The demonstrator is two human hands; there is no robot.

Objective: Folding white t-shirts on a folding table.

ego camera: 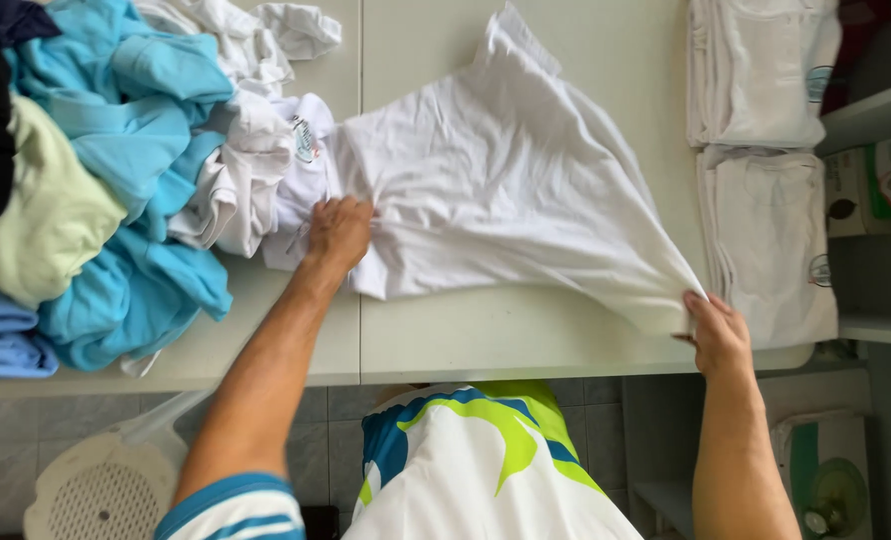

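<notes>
Two bare hands work over one white table [526, 345], seen from the head camera. One white T-shirt [496, 190] lies spread across the middle of the table, creased and skewed. The left hand [340, 232] rests on its left end, fingers curled down into bunched cloth, gripping it. The right hand [718, 335] pinches the shirt's lower right corner near the table's front edge, thumb and fingers closed on the fabric.

Two folded white garments [761, 160] lie stacked one behind the other along the table's right side; the far one is cut off by the top edge. One loose pile of clothes [116, 170] fills the left end: several turquoise pieces, one pale green, one light blue, dark ones at the corner, and crumpled white ones touching the spread shirt. How many garments are in the pile cannot be counted, since they overlap and run out of view.

Below the table, one white perforated basket [106, 490] shows partly, cut by the bottom edge. Shelves [881, 115] at the right hold boxes, too cropped to make out.
</notes>
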